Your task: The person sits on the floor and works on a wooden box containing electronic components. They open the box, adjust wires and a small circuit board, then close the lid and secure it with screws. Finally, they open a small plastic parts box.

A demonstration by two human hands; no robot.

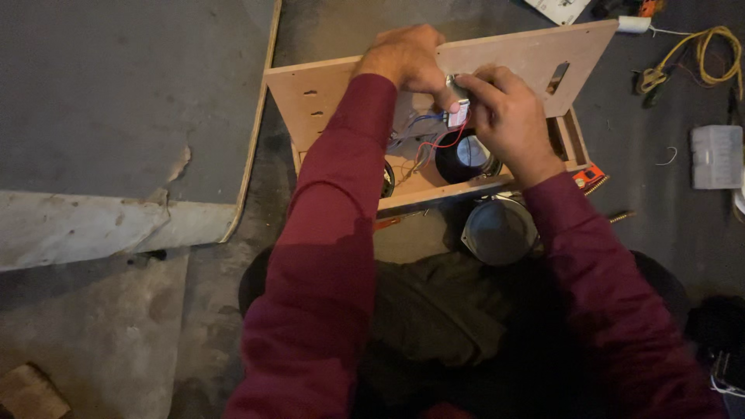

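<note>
My left hand [403,60] and my right hand [508,116] meet over an open wooden box [334,93] on the floor. Between their fingertips they pinch a small metal-and-pink part [458,105] with red and blue wires [434,140] trailing down into the box. A round black speaker [464,155] sits inside the box just below the part. Both arms wear dark red sleeves. The box's back panel [535,54] has a slot near its right end.
A loose round speaker [499,230] lies by my knees in front of the box. A yellow cable [710,54], a white plastic case [716,155], a white tape roll [634,24] and screws [621,216] lie at the right. A thin board edge [252,132] curves at the left.
</note>
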